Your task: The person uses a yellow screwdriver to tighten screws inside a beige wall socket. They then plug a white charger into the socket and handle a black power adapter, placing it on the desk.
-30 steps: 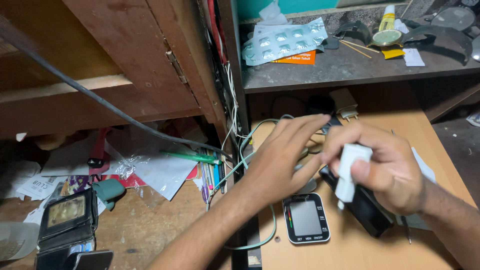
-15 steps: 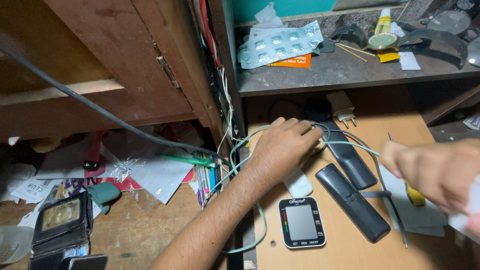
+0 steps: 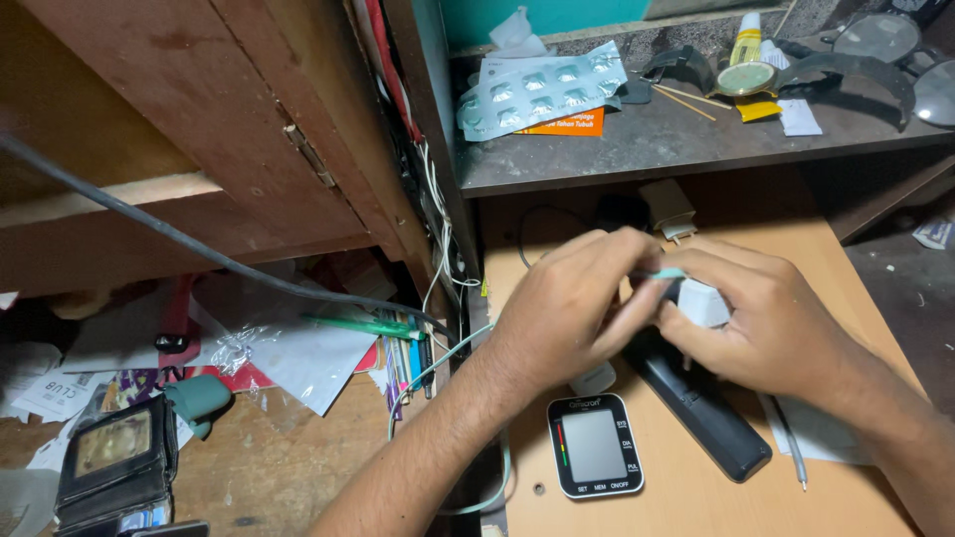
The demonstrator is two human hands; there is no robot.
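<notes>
White plug adapter (image 3: 704,303) w/ its pale green cable (image 3: 665,273) now sits between both hands, above the desk (image 3: 846,497) at mid-right. Half a sec ago my right hand (image 3: 771,333) was off at the right edge and the left hand (image 3: 567,313) was alone on the cables; now they've come together over the far end of the black remote (image 3: 711,413). Right hand is clamped round the adapter, fingers curled on its body. Left hand pinches the green cable end right at the adapter, thumb and forefinger closed. Means both hands are working the same piece, cable meeting plug.

Near side: a blood-pressure monitor (image 3: 595,446) lies flat, apart from the hands, just left of the remote. A thin pen (image 3: 791,452) lies right of the remote.

Holders: the shelf (image 3: 637,159) far above carries blister packs (image 3: 542,94), a glue tube (image 3: 746,40), black goggles (image 3: 865,60). Left cubby holds a foil wrapper (image 3: 298,348), a green pen (image 3: 363,325), papers; a black wallet (image 3: 117,462) near-left.
</notes>
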